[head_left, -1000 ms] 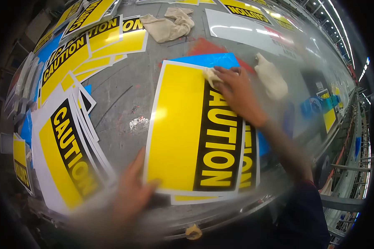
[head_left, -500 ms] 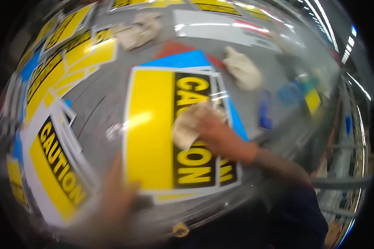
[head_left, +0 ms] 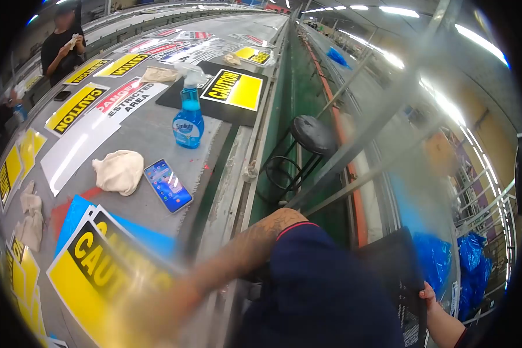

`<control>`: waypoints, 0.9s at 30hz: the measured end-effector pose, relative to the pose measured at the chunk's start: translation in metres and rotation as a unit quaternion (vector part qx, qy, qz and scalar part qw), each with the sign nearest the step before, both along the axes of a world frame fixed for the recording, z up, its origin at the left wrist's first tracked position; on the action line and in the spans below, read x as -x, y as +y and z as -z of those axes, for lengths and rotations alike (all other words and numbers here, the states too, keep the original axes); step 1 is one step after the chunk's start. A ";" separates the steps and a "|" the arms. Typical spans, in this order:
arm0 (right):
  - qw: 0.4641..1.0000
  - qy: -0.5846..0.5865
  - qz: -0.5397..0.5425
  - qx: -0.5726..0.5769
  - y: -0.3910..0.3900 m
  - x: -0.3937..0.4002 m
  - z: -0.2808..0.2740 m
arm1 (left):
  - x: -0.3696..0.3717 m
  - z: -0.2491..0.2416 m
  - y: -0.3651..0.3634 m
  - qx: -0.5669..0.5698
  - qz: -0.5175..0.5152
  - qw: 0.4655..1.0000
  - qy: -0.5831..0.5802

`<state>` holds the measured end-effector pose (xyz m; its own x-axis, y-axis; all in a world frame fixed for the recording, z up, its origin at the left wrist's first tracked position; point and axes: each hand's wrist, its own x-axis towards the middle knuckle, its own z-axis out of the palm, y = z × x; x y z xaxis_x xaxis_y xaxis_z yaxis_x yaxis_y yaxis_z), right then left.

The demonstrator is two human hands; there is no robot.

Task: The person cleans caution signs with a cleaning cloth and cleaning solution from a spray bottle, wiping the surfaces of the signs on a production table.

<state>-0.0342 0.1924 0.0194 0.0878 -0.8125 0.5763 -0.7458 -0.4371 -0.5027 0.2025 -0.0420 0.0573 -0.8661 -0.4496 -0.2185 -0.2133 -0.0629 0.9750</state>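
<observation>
My right hand (head_left: 171, 303), badly blurred, is over the upper yellow and black CAUTION sign (head_left: 72, 281) at the lower left. A pale smear beneath it looks like the beige cloth (head_left: 134, 308), though fingers and cloth blend together. Under the stacked signs a blue sheet (head_left: 71, 218) sticks out, with a bit of red behind it. Just beyond lie a crumpled beige cloth (head_left: 119, 172) and a phone (head_left: 167, 185) with its screen lit. A blue spray bottle (head_left: 188, 119) stands upright farther up the table. My left hand is outside the view.
Another person's hand (head_left: 428, 297) grips a black chair back (head_left: 397, 272) at lower right. A round black stool (head_left: 313, 134) stands beside the table rail. A person (head_left: 61, 49) is across the table, holding something pale. More signs (head_left: 75, 108) cover the table.
The view has swung right, bringing in the aisle, stool and other person's hand. My left hand has left the view. My right hand, earlier wiping the sign with a cloth, remains over the signs.
</observation>
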 end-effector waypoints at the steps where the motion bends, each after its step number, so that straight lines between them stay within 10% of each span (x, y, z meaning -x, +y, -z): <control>1: 1.000 -0.006 -0.012 -0.004 -0.004 -0.001 0.003 | 0.004 -0.006 0.011 0.053 0.002 0.999 0.007; 4: 0.995 -0.020 -0.048 -0.084 0.015 0.002 -0.006 | 0.017 -0.014 0.026 0.114 -0.019 0.992 -0.050; 5: 0.992 -0.021 -0.049 -0.113 0.022 0.002 -0.012 | -0.006 0.060 -0.016 0.221 -0.005 0.974 0.043; 7: 0.988 0.022 -0.021 -0.152 0.028 0.005 -0.032 | 0.030 -0.038 0.040 0.109 -0.024 0.993 -0.042; 9: 0.964 0.092 0.033 -0.249 0.019 -0.003 -0.064 | 0.023 -0.033 0.025 0.076 0.002 0.997 0.025; 12: 0.958 0.125 0.069 -0.250 0.006 -0.011 -0.068 | 0.005 0.007 0.012 0.263 -0.034 0.958 0.104; 27: 0.945 0.137 0.057 -0.291 0.001 -0.009 -0.078 | 0.014 0.015 0.013 0.442 -0.121 0.884 0.091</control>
<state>-0.0257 0.1934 0.0975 0.0618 -0.9981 -0.0024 -0.9087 -0.0553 -0.4137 0.1883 -0.0287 0.0420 -0.7052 -0.5523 0.4446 -0.1320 0.7183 0.6831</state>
